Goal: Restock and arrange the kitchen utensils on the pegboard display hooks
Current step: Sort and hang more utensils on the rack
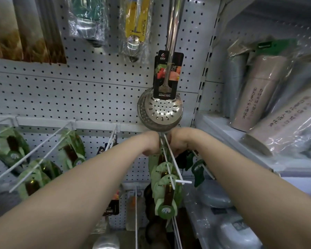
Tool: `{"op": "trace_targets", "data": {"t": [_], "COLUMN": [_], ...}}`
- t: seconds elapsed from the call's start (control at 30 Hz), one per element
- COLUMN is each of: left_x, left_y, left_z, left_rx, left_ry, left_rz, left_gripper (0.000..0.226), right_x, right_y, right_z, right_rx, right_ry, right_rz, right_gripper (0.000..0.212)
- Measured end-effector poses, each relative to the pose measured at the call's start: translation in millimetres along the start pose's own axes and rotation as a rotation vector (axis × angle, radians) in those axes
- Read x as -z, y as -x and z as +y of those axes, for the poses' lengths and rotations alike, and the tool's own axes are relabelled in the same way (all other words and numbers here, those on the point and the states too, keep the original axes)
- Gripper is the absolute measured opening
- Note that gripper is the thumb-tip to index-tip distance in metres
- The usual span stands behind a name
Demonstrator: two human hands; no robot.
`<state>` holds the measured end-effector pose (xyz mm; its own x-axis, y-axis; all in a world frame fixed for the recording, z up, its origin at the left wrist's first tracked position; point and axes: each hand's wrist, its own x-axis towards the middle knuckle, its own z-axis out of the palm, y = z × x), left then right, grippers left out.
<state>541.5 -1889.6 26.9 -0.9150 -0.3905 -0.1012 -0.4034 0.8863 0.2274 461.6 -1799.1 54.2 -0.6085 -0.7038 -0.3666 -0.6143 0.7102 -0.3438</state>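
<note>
Under the steel skimmer (pixel 162 109), left hand (pixel 150 143) and right hand (pixel 179 141) crowd one white hook (pixel 177 168). Grip's hidden, honestly can't tell.

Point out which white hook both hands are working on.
The double-wire hook directly below the perforated steel skimmer, loaded with green-carded utensils. Left hand and right hand meet at its base; the others lie further out.

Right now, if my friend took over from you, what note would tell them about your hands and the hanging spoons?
Left hand and right hand: both at the back end of the middle hook, close to the pegboard. Fingers are hidden, so grip is unclear.
Things: green-carded utensils hang along that hook, with the skimmers just above.
Done: several hooks carry stock.
Left: probably finish at the hook's base, then tidy the row.
</note>
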Motion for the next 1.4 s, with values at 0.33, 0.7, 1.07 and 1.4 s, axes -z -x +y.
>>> {"op": "trace_targets", "data": {"t": [0.33,0.7,1.07,1.4], "left_x": [-10,-24,-30,40], "left_y": [33,33,81,153], "left_z": [15,15,11,-59], "left_rx": [0.041,0.108,-0.048,-0.196], "left_ry": [0.404,0.353,0.243,0.413], "left_rz": [-0.113,0.149,0.002,0.384], "left_gripper": [0.014,0.015,0.019,0.012], "right_x": [-14,-19,-25,-42], "right_y": [43,30,87,120], "right_z": [0,-2,-9,-83], "right_rx": [-0.044,-0.090,-0.170,0.104], "right_ry": [-0.131,-0.059,-0.220,-0.153], "right_rz": [-0.036,0.121,0.040,0.536], "right_gripper": [0.015,0.022,0.014,0.020]}}
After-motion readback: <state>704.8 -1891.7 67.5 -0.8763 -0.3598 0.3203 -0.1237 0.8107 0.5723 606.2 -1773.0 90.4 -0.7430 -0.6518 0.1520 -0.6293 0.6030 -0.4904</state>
